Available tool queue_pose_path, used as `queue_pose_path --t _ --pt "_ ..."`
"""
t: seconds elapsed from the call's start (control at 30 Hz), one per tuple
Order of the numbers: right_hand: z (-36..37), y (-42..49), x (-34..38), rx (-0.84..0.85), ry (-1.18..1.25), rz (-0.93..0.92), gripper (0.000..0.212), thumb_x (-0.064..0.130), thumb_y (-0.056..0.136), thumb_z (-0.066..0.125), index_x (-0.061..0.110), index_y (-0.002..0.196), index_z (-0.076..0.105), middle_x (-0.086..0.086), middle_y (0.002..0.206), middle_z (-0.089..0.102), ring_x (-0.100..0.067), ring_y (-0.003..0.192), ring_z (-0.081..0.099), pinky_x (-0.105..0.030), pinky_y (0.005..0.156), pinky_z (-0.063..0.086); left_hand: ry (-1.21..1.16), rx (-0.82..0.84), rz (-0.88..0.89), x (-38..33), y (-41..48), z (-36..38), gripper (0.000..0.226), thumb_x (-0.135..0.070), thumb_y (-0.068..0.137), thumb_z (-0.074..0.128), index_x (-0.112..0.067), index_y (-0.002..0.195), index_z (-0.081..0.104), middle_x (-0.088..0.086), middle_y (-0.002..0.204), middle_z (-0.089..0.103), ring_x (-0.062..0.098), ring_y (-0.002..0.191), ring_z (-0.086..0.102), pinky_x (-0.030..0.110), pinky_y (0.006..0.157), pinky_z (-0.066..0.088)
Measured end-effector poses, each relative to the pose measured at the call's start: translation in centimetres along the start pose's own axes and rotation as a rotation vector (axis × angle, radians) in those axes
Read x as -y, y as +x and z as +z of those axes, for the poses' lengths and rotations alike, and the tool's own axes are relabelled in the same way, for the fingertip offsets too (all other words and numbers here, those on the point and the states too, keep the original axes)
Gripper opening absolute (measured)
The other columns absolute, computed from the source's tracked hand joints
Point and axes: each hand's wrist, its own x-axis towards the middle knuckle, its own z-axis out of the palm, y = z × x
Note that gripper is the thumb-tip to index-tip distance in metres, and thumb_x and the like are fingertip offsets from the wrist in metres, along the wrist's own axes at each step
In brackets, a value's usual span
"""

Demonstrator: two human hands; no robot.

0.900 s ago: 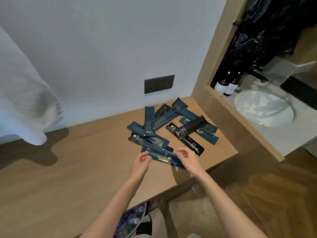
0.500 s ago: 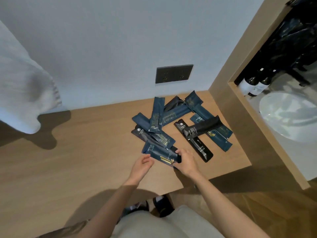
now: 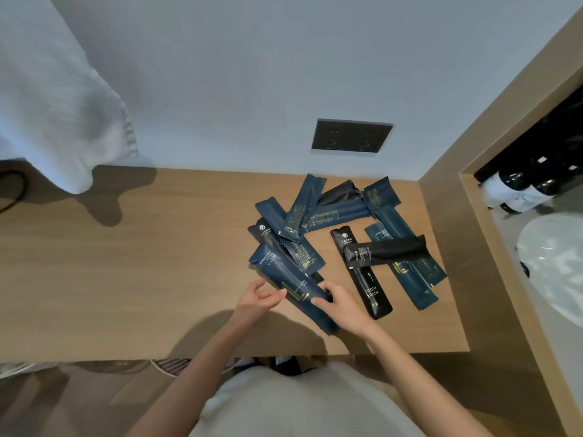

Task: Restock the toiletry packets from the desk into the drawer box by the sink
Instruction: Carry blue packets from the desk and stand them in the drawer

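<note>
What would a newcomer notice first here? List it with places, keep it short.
A scatter of dark toiletry packets on the wooden desk, near its back right corner, draws the eye first. At its near edge the left hand and right hand hold one blue packet between them. A white towel hangs at upper left; a sink lies at right.

The desk (image 3: 126, 279) is light brown wood with thin lines, and most packets (image 3: 331, 214) on it are dark blue with gold writing, like the near blue packet (image 3: 290, 285). The long black packet (image 3: 367, 279) says TOOTH BRUSH in white, and the black packet (image 3: 388, 250) to its right has tiny white writing. The wall (image 3: 252, 74) is pale grey-blue, the socket plate (image 3: 351, 135) dark grey, the far left cloth (image 3: 56, 105) white, and the right bottles (image 3: 517, 190) black with white labels.
</note>
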Motion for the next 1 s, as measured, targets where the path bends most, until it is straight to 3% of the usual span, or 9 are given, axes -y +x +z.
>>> queue_pose_path --t 0.13,0.3,0.4,0.5,0.6,0.7,0.8,0.93,1.0 --pt "-0.2 -0.6 2.3 0.058 0.118 -0.086 0.009 0.014 0.095 0.055 0.015 0.095 0.064 0.008 0.081 0.063 -0.006 0.074 0.057 -0.010 0.066 0.043 -0.108 0.028 0.048 0.0 -1.1 0.4 0.053 -0.026 0.085 0.069 -0.008 0.130 0.048 0.003 0.117 0.066 0.017 0.104 0.065 0.019 0.079 0.052" --pt "1.6 -0.2 4.4 0.090 0.170 -0.133 0.010 0.016 0.091 0.061 0.023 0.093 0.067 0.009 0.081 0.066 0.001 0.076 0.059 -0.013 0.072 0.046 -0.291 -0.025 0.056 -0.7 -1.9 -0.1 0.030 -0.016 0.086 0.068 -0.012 0.114 0.057 0.008 0.113 0.069 0.020 0.103 0.066 0.033 0.092 0.053" --pt "1.5 0.6 5.2 0.050 0.159 -0.140 0.017 0.017 0.094 0.057 0.019 0.106 0.069 0.015 0.088 0.065 0.002 0.084 0.060 -0.014 0.078 0.047 -0.336 -0.105 0.079 -1.1 -2.0 -1.4 0.036 -0.013 0.085 0.068 -0.006 0.118 0.055 0.014 0.116 0.067 0.027 0.107 0.065 0.041 0.096 0.051" --pt "0.5 2.3 5.3 -0.113 0.161 -0.117 0.021 0.016 0.095 0.054 0.018 0.112 0.066 0.010 0.104 0.065 -0.007 0.101 0.060 -0.017 0.086 0.046 -0.297 -0.142 0.118 -1.3 -2.1 -3.0 0.044 -0.024 0.082 0.072 -0.013 0.119 0.053 0.010 0.121 0.065 0.026 0.111 0.063 0.049 0.099 0.048" --pt "-0.3 5.0 5.0 -0.255 0.101 -0.015 0.032 0.019 0.093 0.058 0.011 0.124 0.056 -0.002 0.122 0.060 -0.017 0.113 0.054 -0.025 0.093 0.041 -0.245 -0.157 0.164 -1.4 -2.3 -3.9 0.045 -0.025 0.085 0.070 -0.014 0.123 0.050 0.004 0.119 0.065 0.020 0.109 0.063 0.043 0.095 0.051" --pt "-0.1 7.8 4.2 -0.297 -0.009 0.123 0.042 0.025 0.090 0.062 0.009 0.127 0.050 -0.008 0.132 0.053 -0.029 0.129 0.040 -0.039 0.102 0.035 -0.208 -0.193 0.219 -1.9 -2.9 -4.0 0.039 -0.021 0.087 0.067 -0.015 0.121 0.049 0.000 0.115 0.064 0.013 0.104 0.063 0.026 0.080 0.053" --pt "0.6 9.6 3.5 -0.325 -0.148 0.248 0.060 0.036 0.082 0.070 0.011 0.132 0.047 -0.010 0.138 0.047 -0.034 0.128 0.036 -0.044 0.101 0.036 -0.183 -0.224 0.254 -2.4 -3.0 -4.2 0.036 -0.020 0.087 0.066 -0.019 0.119 0.049 0.000 0.114 0.064 0.015 0.105 0.062 0.031 0.086 0.052" --pt "1.0 10.3 3.4 -0.320 -0.231 0.286 0.051 0.044 0.074 0.076 0.016 0.114 0.061 -0.007 0.123 0.056 -0.032 0.121 0.043 -0.043 0.097 0.041 -0.153 -0.257 0.284 -2.7 -2.9 -4.5 0.054 -0.019 0.087 0.066 -0.018 0.134 0.039 0.002 0.130 0.055 0.017 0.117 0.056 0.032 0.094 0.048" --pt "0.8 10.5 3.1 -0.269 -0.196 0.291 0.036 0.048 0.073 0.075 0.021 0.095 0.068 -0.004 0.110 0.064 -0.031 0.114 0.050 -0.041 0.093 0.045 -0.103 -0.281 0.374 -2.8 -2.7 -4.7 0.077 -0.014 0.087 0.066 -0.022 0.148 0.019 -0.005 0.148 0.035 0.011 0.132 0.039 0.031 0.105 0.037"
